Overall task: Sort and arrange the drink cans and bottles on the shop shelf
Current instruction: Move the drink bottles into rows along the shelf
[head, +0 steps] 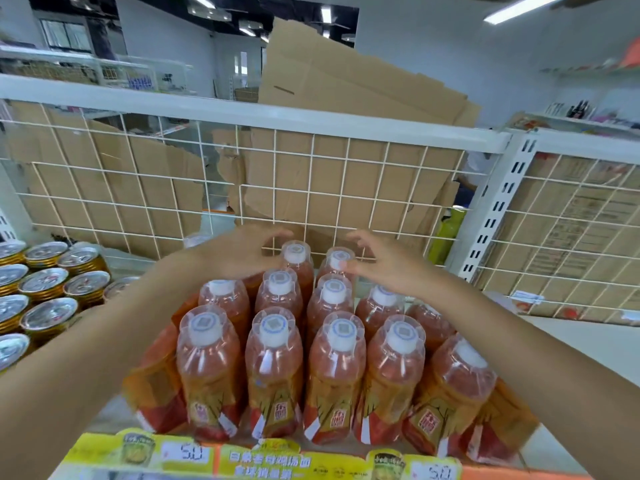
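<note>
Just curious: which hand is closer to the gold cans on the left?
Left. The left hand reaches over the back bottles, on the side toward the gold cans; the right hand is farther right.

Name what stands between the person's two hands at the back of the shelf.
In the head view, two white-capped bottles, the left rear bottle and the right rear bottle, stand between the left hand and right hand.

Bright ceiling tube light [519, 8], soft blur, fisheye edges

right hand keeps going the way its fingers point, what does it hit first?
Likely the white cap of the back-row bottle: the right hand points left toward it, a fingertip about touching. Depth is unclear.
</note>
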